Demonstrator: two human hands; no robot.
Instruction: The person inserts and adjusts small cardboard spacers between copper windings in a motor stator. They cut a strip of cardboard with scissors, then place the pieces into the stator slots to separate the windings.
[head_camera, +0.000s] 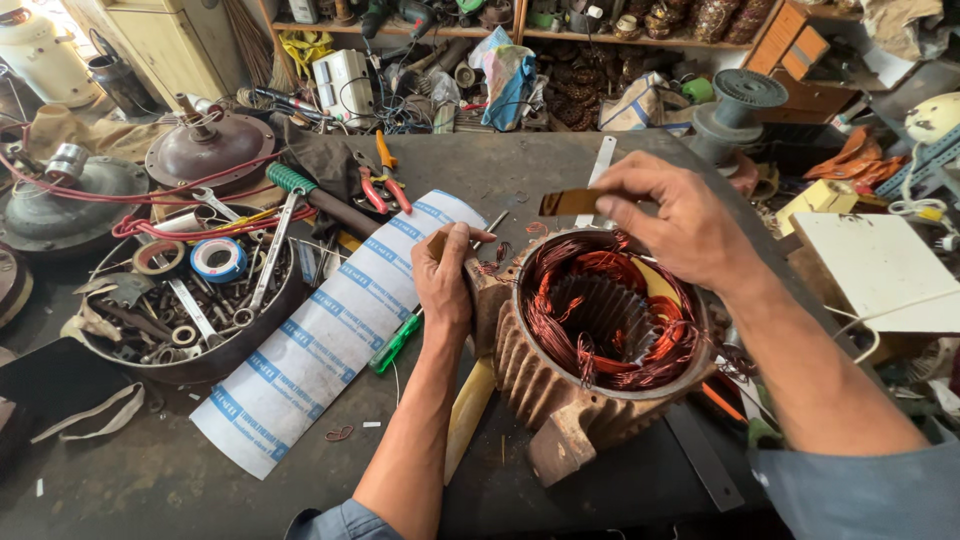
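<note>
Copper wire is shining inside the motor stator (600, 340), which is sitting on the dark workbench (130, 480) just right of the middle. Going from the left, a round metal tray (215, 365) full of wrenches, nuts and a blue tape roll (219, 260) is taking up the left side of the bench. Next to it, a long white sheet of insulation paper (330, 335) is lying slanted, and a green screwdriver (396, 344) is poking out from under the left arm. Red pliers (385, 185) are resting farther back.

The left hand (445, 280) is pressing against the stator's left rim, with its fingers curled tight around a small brown piece. The right hand (675, 220) is hovering over the far rim, pinching a thin brown strip (568, 203) between thumb and fingers. A metal ruler (600, 170) is lying just behind that strip.

Some bare bench is showing at the front left. On the right, a white board (880, 270) and loose parts are crowding close to the stator, so that side is tight.
</note>
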